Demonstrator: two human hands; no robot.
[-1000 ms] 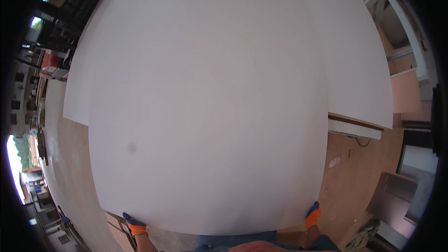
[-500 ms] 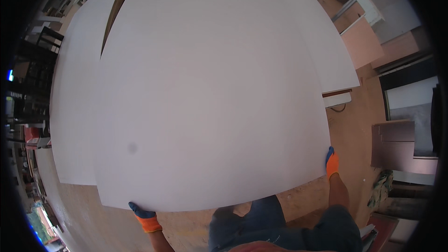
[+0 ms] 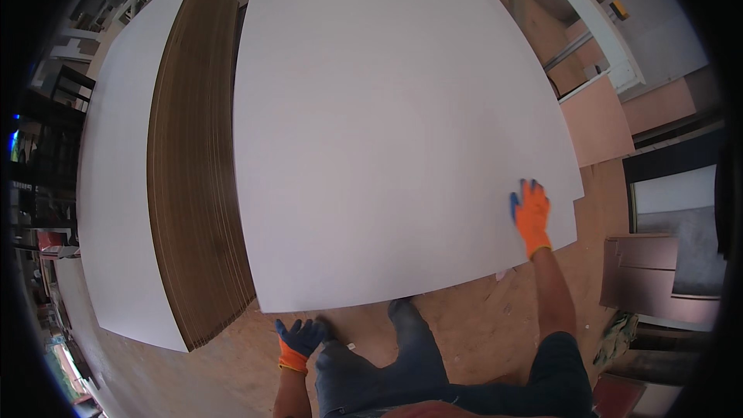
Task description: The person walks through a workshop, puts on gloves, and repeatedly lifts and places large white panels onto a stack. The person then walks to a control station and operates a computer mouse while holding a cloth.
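A large white panel [image 3: 387,131] lies flat before me, filling the middle of the view. My right hand [image 3: 532,217], in an orange and blue glove, is on or just over its face near the right side, fingers spread and slightly blurred. Just off the panel's near edge, toward its left corner, my left hand [image 3: 299,340] is open in the same kind of glove, holding nothing. To the left stands a thick stack of white-faced sheets [image 3: 124,186], its brown layered side [image 3: 193,162] facing the panel. What lies under the panel is mostly hidden.
A white frame [image 3: 619,54] and a pinkish board [image 3: 596,131] are at the far right. Brown panels [image 3: 638,271] stand farther right on the floor, with crumpled cloth [image 3: 617,338] nearby. Dark racks [image 3: 46,139] line the left side. Brown floor [image 3: 480,317] shows around my legs.
The panel has shifted right, baring the stack's brown side. My right hand has left the panel's right edge for its face; my left hand has let go of the near edge.
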